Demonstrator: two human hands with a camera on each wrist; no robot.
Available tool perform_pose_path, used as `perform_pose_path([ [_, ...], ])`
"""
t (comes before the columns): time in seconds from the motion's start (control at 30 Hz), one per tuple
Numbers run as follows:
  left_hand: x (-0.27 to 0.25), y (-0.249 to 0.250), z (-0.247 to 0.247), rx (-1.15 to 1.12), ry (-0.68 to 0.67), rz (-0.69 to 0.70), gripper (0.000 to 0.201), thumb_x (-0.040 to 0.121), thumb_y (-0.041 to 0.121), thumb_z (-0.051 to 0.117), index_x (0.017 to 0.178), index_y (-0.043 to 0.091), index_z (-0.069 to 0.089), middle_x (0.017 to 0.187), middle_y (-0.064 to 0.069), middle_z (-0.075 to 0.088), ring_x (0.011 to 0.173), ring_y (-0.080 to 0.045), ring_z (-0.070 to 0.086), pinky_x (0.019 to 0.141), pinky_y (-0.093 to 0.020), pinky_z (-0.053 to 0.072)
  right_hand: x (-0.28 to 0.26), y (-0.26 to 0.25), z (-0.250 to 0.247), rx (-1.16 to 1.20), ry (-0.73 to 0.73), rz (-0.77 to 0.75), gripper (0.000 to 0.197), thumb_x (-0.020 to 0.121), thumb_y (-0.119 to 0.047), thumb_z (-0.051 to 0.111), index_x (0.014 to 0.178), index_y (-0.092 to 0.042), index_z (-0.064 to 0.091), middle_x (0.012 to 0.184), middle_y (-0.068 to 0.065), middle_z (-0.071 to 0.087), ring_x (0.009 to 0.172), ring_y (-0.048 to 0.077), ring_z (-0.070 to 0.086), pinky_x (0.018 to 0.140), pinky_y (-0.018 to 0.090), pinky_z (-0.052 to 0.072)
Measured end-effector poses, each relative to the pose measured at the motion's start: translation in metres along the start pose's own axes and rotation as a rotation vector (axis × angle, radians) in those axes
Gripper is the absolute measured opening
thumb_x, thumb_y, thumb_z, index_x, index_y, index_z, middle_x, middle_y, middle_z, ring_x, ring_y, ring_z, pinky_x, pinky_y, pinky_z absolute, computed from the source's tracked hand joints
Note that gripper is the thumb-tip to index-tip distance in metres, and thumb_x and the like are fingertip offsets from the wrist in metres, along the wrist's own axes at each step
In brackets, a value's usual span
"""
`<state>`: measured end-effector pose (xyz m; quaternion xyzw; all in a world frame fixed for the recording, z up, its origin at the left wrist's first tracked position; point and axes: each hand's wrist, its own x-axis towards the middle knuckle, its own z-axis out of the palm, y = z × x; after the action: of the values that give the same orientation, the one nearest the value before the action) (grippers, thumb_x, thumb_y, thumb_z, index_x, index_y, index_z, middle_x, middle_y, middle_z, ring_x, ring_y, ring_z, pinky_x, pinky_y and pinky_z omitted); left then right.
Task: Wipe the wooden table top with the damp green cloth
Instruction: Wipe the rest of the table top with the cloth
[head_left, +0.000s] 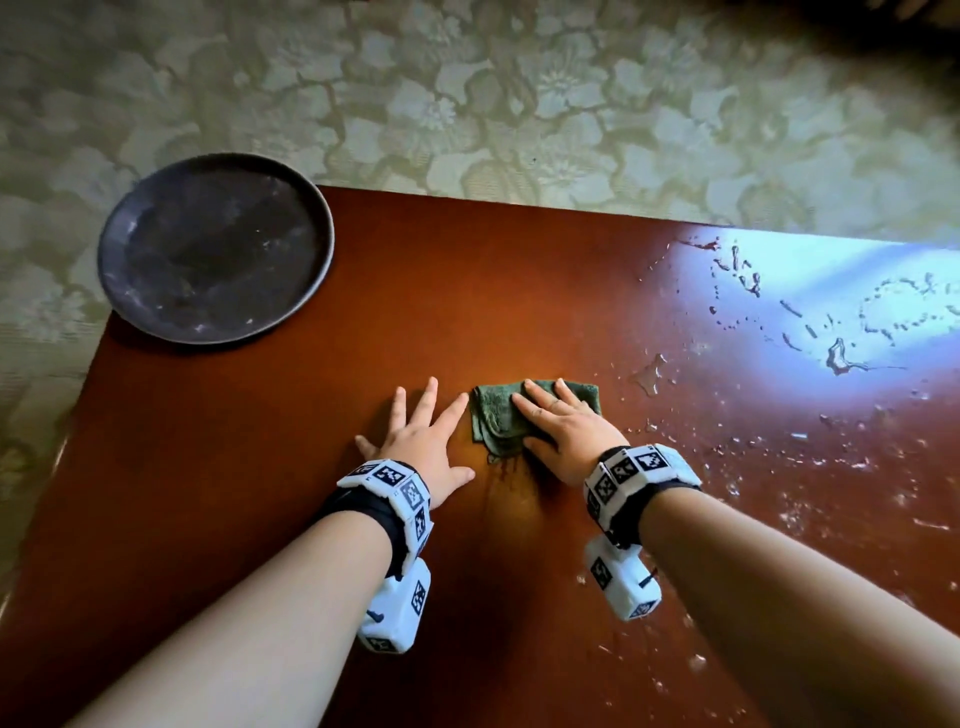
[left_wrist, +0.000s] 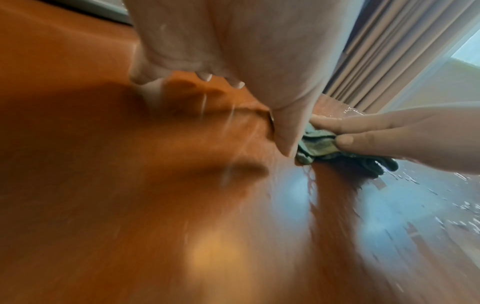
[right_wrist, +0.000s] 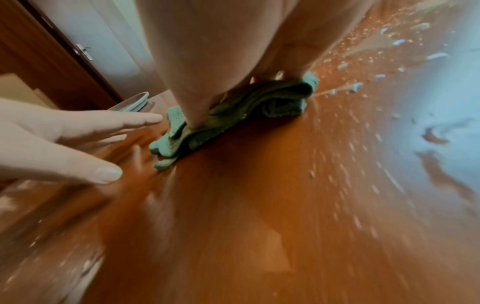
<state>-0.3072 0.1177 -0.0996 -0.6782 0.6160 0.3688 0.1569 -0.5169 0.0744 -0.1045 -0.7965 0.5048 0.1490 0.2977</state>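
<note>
**Right hand flat on cloth, mid-desk; left hand flat beside it**

Containers: one dark round plate (head_left: 215, 248) at 10 o'clock on the desk (head_left: 519, 291), overhanging the far-left corner. Nothing in it, only pale smears and specks on its surface. In the right wrist view only its rim (right_wrist: 135, 102) shows, past the left fingers.

Green cloth (head_left: 498, 413): folded into a thick wad, sits near the desk's centre, lying flat. Long axis runs roughly 9 to 3 o'clock across the desk; the 9 o'clock end is bunched and hangs back toward 6. Folded layers are visible along the near edge (right_wrist: 233, 115).

Right hand (head_left: 558, 426): palm down on the cloth, fingers straight and pointing to 12, thumb on the near-left part. Pressing, not curled round it.

Left hand (head_left: 421, 441): flat on bare wood at 9 o'clock of the cloth, fingers spread and straight, holding nothing. Index tip is just beside the cloth's left edge; I cannot tell if it touches.

Water droplets (head_left: 779, 322) and streaks cover the desk from 1 to 4 o'clock, right of the cloth. A small wet mark (head_left: 498, 467) sits just below the cloth at 6. Left half of the desk looks dry. Patterned carpet (head_left: 467, 104) lies beyond the far edge.
</note>
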Motion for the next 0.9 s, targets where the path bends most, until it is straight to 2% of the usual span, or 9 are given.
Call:
perform_pose_path([
  [0.2, 0.045, 0.007, -0.048, 0.004, 0.008, -0.021, 0.094, 0.086, 0.052, 0.067, 0.150, 0.053, -0.001, 0.160, 0.017, -0.024, 0.148, -0.025, -0.020, 0.107, -0.075, 0.015, 0.032, 0.011, -0.027, -0.087, -0.076, -0.091, 0.064, 0.094, -0.041, 0.043, 0.147, -0.039, 0.006, 0.156, -0.013, -0.003, 0.143, 0.026, -0.009, 0.115, 0.051, 0.011],
  [0.4, 0.087, 0.017, -0.079, -0.030, 0.019, -0.038, 0.099, 0.083, 0.053, 0.070, 0.150, 0.053, -0.003, 0.160, 0.017, -0.024, 0.148, -0.025, -0.020, 0.109, -0.074, 0.015, 0.072, 0.021, -0.060, -0.171, -0.052, -0.200, 0.063, 0.095, -0.039, 0.042, 0.147, -0.039, 0.007, 0.156, -0.014, -0.001, 0.143, 0.023, -0.008, 0.115, 0.044, 0.007],
  [0.5, 0.103, 0.019, -0.088, -0.107, 0.043, -0.071, 0.103, 0.080, 0.056, 0.071, 0.150, 0.053, -0.005, 0.161, 0.015, -0.021, 0.149, -0.027, -0.019, 0.112, -0.071, 0.014, 0.101, 0.029, -0.082, -0.193, -0.042, -0.224, 0.062, 0.096, -0.039, 0.040, 0.147, -0.039, 0.006, 0.156, -0.013, -0.001, 0.143, 0.023, -0.007, 0.115, 0.044, 0.006],
  [0.6, 0.109, 0.033, -0.095, -0.148, 0.066, -0.124, 0.101, 0.082, 0.060, 0.066, 0.150, 0.053, -0.008, 0.162, 0.015, -0.020, 0.148, -0.029, -0.019, 0.110, -0.074, 0.013, 0.131, 0.043, -0.106, -0.204, -0.034, -0.244, 0.061, 0.096, -0.038, 0.040, 0.147, -0.039, 0.006, 0.156, -0.014, 0.000, 0.144, 0.022, -0.006, 0.116, 0.046, 0.008],
  [0.67, 0.112, 0.048, -0.101, -0.164, 0.075, -0.151, 0.106, 0.080, 0.063, 0.066, 0.149, 0.051, -0.014, 0.161, 0.013, -0.021, 0.148, -0.030, -0.021, 0.107, -0.077, 0.013, 0.147, 0.052, -0.119, -0.191, -0.020, -0.237, 0.061, 0.095, -0.038, 0.041, 0.147, -0.039, 0.008, 0.156, -0.014, 0.001, 0.144, 0.022, -0.005, 0.115, 0.047, 0.010],
  [0.77, 0.121, 0.066, -0.106, -0.197, 0.091, -0.165, 0.123, 0.075, 0.059, 0.075, 0.147, 0.048, -0.025, 0.161, 0.013, -0.022, 0.148, -0.026, -0.022, 0.105, -0.078, 0.015, 0.159, 0.067, -0.130, -0.151, 0.021, -0.164, 0.061, 0.095, -0.038, 0.042, 0.146, -0.040, 0.009, 0.155, -0.016, 0.002, 0.144, 0.020, -0.004, 0.114, 0.045, 0.009],
  [0.9, 0.133, 0.085, -0.107, -0.178, 0.071, -0.169, 0.128, 0.071, 0.055, 0.080, 0.145, 0.052, -0.024, 0.159, 0.010, -0.029, 0.146, -0.030, -0.026, 0.104, -0.079, 0.015, 0.167, 0.092, -0.141, -0.088, 0.097, -0.055, 0.061, 0.096, -0.037, 0.042, 0.147, -0.038, 0.009, 0.156, -0.015, 0.000, 0.144, 0.022, -0.004, 0.115, 0.045, 0.009],
])
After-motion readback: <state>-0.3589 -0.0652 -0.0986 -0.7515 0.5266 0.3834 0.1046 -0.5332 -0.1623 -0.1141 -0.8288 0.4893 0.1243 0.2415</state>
